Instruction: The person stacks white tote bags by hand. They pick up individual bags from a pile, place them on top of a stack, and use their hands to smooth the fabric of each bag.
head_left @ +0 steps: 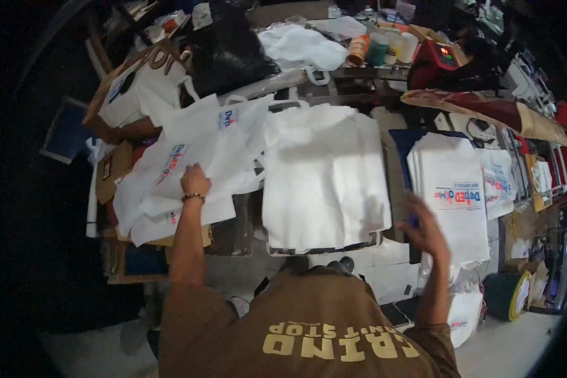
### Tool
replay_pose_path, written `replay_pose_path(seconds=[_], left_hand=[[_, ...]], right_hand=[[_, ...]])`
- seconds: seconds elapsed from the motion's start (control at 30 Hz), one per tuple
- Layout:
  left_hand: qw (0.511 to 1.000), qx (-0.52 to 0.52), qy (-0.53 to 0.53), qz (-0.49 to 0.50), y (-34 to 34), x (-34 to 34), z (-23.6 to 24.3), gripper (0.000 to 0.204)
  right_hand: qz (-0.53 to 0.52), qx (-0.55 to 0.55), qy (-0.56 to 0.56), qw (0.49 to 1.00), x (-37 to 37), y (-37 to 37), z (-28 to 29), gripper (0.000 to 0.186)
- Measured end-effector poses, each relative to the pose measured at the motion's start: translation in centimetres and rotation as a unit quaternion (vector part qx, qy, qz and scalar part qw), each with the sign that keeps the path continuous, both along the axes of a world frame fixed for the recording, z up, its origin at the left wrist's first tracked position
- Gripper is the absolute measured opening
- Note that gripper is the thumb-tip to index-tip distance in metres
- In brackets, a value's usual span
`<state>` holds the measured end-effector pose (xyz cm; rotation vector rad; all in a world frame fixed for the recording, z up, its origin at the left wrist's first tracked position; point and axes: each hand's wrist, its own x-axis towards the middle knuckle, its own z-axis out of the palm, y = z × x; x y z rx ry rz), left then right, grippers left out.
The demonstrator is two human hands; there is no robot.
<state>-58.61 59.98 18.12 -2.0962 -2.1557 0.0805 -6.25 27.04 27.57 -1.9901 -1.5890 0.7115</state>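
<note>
My left hand, with a beaded bracelet at the wrist, lies on the spread printed white tote bags at the left. Its fingers are curled together on the fabric of one bag, and the fingertips are partly hidden. In the middle, a stack of plain white bags lies flat, with no print on the side facing up. My right hand hovers between that stack and the right-hand stack of printed white bags. Its fingers are spread and hold nothing.
A cardboard box with white bags stands at far left. Along the back are a white bag pile, jars and a red device with a lit display. A rolled brown-red sheet lies behind the right stack.
</note>
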Motion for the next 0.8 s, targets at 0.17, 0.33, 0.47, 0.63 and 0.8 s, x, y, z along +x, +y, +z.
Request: replay_pose_path(seconds=[0.17,0.33,0.47,0.63,0.8], left_hand=[[0.985,0.117,0.066,-0.112,3.2,-6.1,-0.6,0.017],[0.929,0.244,-0.076,-0.266,-4.9,4.4,15.4,0.02],[0.929,0.059,-0.166,-0.327,-15.8,12.7,15.7,0.032],[0.846,-0.005,-0.239,-0.476,-21.6,17.3,7.0,0.039],[0.795,-0.171,-0.251,-0.525,-21.0,16.7,4.2,0.04]], right_hand=[[0.095,0.03,0.085,0.991,-5.8,0.9,-4.2,0.037],[0.006,0.037,0.323,0.946,-7.5,2.8,-7.2,0.027],[-0.1,0.074,0.617,0.777,-7.3,7.0,-7.9,0.054],[-0.19,0.0,0.739,0.646,-3.9,7.1,-8.3,0.091],[-0.154,-0.059,0.753,0.637,-1.8,3.8,-10.6,0.084]])
